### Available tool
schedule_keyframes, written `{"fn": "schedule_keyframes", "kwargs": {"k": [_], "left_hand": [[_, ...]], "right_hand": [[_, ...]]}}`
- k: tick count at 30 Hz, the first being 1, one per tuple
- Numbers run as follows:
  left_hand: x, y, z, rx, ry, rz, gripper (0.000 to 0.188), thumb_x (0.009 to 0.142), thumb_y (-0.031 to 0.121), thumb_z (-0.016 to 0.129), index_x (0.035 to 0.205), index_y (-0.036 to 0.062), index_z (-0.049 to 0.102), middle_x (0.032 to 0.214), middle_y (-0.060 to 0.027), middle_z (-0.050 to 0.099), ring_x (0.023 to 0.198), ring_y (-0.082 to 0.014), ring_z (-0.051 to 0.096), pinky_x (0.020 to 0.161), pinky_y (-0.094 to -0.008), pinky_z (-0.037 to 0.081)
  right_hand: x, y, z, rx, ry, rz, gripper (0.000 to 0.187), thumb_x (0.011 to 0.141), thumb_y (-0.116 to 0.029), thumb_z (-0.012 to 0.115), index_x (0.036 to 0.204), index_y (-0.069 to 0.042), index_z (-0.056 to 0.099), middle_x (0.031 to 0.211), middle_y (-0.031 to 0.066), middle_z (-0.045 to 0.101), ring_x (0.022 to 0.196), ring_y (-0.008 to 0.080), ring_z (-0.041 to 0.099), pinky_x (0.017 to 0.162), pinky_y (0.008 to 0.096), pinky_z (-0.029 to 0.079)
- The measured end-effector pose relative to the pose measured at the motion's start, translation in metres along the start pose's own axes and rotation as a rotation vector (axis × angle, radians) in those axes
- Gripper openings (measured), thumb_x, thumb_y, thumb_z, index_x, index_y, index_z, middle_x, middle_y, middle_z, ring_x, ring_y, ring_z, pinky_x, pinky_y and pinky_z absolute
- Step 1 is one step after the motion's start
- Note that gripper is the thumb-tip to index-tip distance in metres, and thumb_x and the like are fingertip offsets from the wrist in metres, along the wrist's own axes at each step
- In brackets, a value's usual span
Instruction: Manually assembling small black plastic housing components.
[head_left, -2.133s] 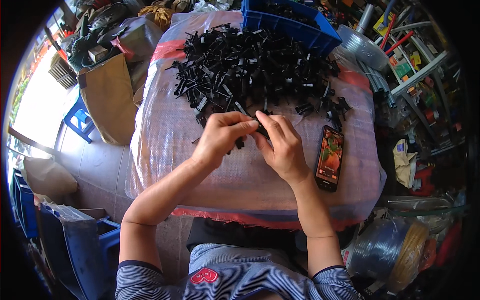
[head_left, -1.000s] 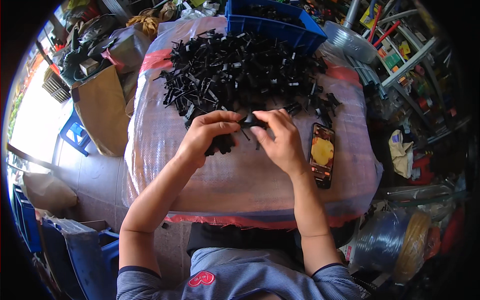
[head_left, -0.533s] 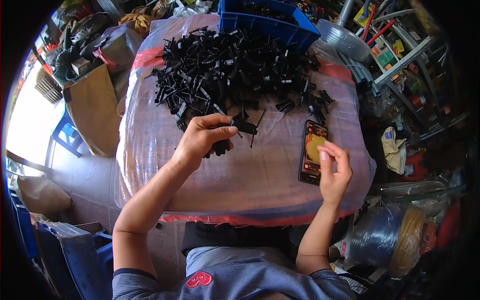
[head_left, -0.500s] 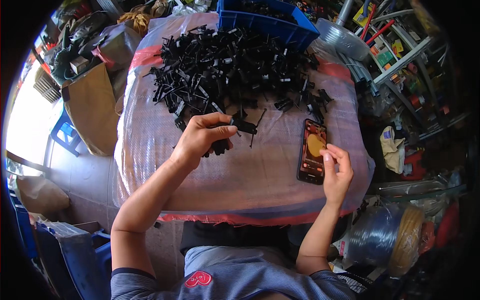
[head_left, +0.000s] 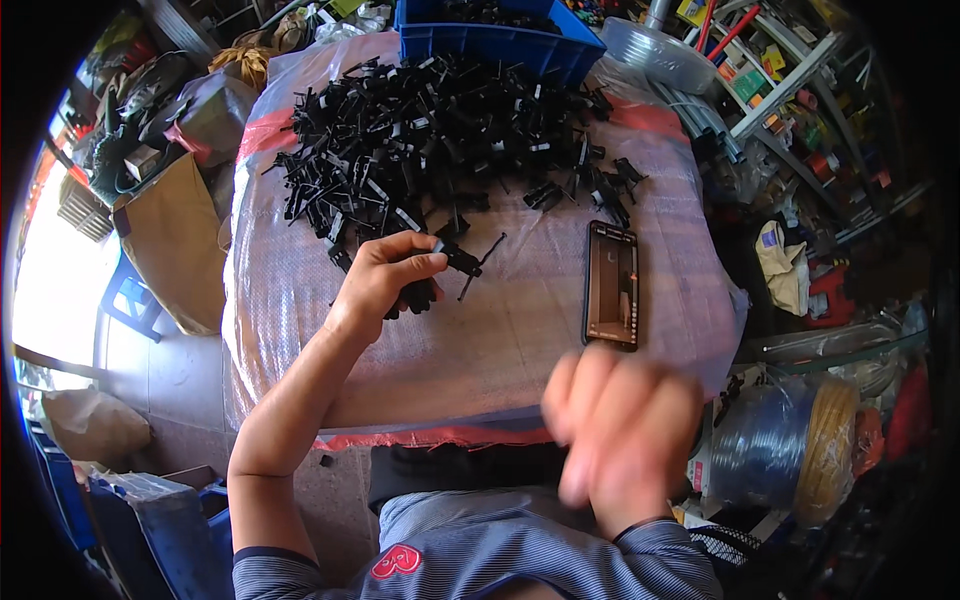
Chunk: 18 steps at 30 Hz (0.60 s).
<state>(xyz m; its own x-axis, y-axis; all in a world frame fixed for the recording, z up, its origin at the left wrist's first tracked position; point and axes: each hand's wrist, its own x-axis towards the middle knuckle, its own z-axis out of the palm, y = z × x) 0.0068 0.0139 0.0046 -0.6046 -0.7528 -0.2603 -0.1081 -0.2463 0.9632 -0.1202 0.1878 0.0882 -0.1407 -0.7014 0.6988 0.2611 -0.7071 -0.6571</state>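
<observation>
Woven sheet (head_left: pixel 480 370): pale, red-banded, mid-frame.
Heap of black parts (head_left: pixel 420 130): tangled, upper centre.
Blue crate (head_left: pixel 490 47): top edge, behind heap.
Right hand (head_left: pixel 630 430): lower right, blurred, covering sheet edge; grip cannot be told.
Left hand (head_left: pixel 382 280): centre, thumb and forefinger pinching black part (head_left: pixel 460 260).
Smartphone (head_left: pixel 610 280): right of centre, lit.
Black part: centre, thin rods projecting rightward; near end finger-covered.

Left hand (head_left: pixel 382 285), just left of frame center: thumb and index finger pinched together, thumb tip toward the right, other fingers curled under. Left forearm (head_left: pixel 300 395) slants up and right from a bent left elbow (head_left: pixel 258 472), lower left. Right hand (head_left: pixel 630 420), lower right of center: blurred, fingers bent, exact closure unclear. Right wrist (head_left: pixel 628 512) below it, forearm barely showing. Hands well apart.
</observation>
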Motion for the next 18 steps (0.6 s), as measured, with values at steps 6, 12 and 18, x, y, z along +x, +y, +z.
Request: {"fn": "schedule_keyframes", "kwargs": {"k": [6,12,18], "left_hand": [[0.002,0.006,-0.003,0.000,-0.032,0.049,0.017,0.081,0.022,0.063,0.092,0.0089,0.062,0.061,-0.0021,0.062,0.047,-0.0039,0.052,0.040,-0.0172,0.030],[0.003,0.007,-0.002,-0.039,-0.006,0.089,0.017,0.081,0.023,0.063,0.092,0.0087,0.062,0.061,-0.0020,0.062,0.047,-0.0035,0.051,0.041,-0.0171,0.030],[-0.003,0.010,-0.008,-0.224,0.041,0.137,0.016,0.082,0.018,0.063,0.095,0.0070,0.063,0.067,-0.0036,0.063,0.052,-0.0066,0.055,0.046,-0.0187,0.039]], "right_hand": [[0.031,0.000,0.056,0.851,-0.338,0.069,0.011,0.074,-0.015,0.070,0.081,-0.007,0.064,0.084,0.0076,0.060,0.067,0.0150,0.054,0.052,0.0234,0.038],[0.027,0.010,0.070,1.100,-0.484,0.355,0.015,0.072,-0.015,0.072,0.081,-0.008,0.062,0.086,0.0083,0.058,0.071,0.0174,0.057,0.060,0.0250,0.044],[0.024,0.038,0.030,-0.498,-0.258,-0.098,0.016,0.089,-0.017,0.049,0.085,-0.002,0.055,0.096,0.0138,0.058,0.070,0.0231,0.055,0.061,0.0328,0.046]]}}
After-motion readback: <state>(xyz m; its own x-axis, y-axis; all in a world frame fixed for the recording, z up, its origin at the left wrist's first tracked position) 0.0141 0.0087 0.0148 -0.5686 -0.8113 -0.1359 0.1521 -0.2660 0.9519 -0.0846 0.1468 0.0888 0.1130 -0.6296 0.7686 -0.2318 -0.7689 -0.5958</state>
